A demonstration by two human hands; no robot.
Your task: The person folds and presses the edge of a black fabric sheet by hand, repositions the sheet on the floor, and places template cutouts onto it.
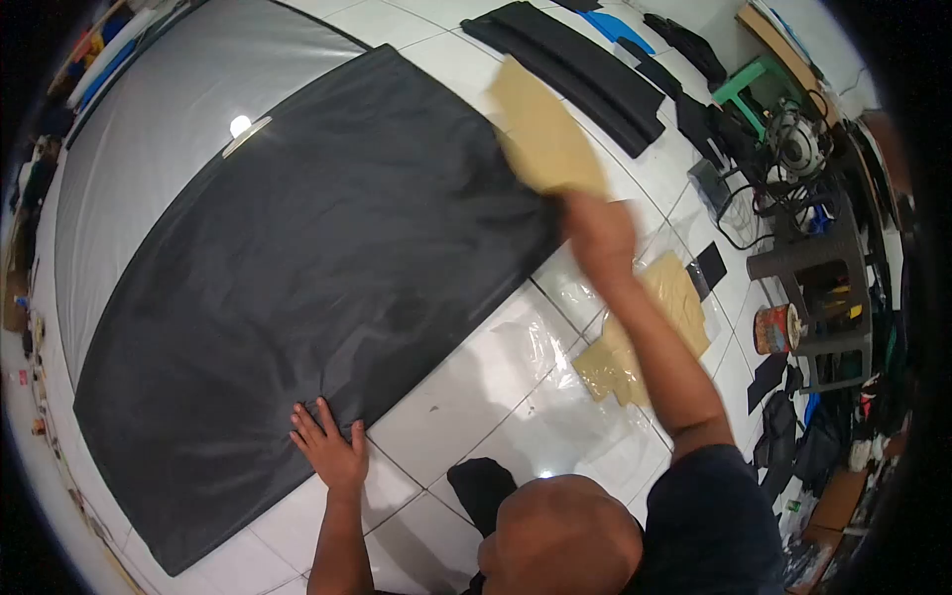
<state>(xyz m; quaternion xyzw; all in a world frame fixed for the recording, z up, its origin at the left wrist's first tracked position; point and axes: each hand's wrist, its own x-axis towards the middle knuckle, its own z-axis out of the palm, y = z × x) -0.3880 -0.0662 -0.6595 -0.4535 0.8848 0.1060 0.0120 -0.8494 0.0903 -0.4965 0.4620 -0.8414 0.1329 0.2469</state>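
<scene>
A large black fabric sheet (288, 268) with a curved far edge is spread on the floor over a silvery-grey sheet (178, 109). My left hand (332, 446) lies flat on the black fabric near its lower edge, fingers spread. At the fabric's right corner is my right hand (598, 233), closed and smeared by motion. It grips a tan sheet (550, 129), which is also blurred; whether it holds the fabric's corner too, I cannot tell. Creases run across the black fabric close to both hands.
Tan pieces in clear plastic (650, 327) lie on the white tiles to the right. Beyond are a folded black panel (565, 69), a green stool (754, 94), a circular saw (793, 144) with a cable, a dark stool (828, 288) and a rusty can (776, 329).
</scene>
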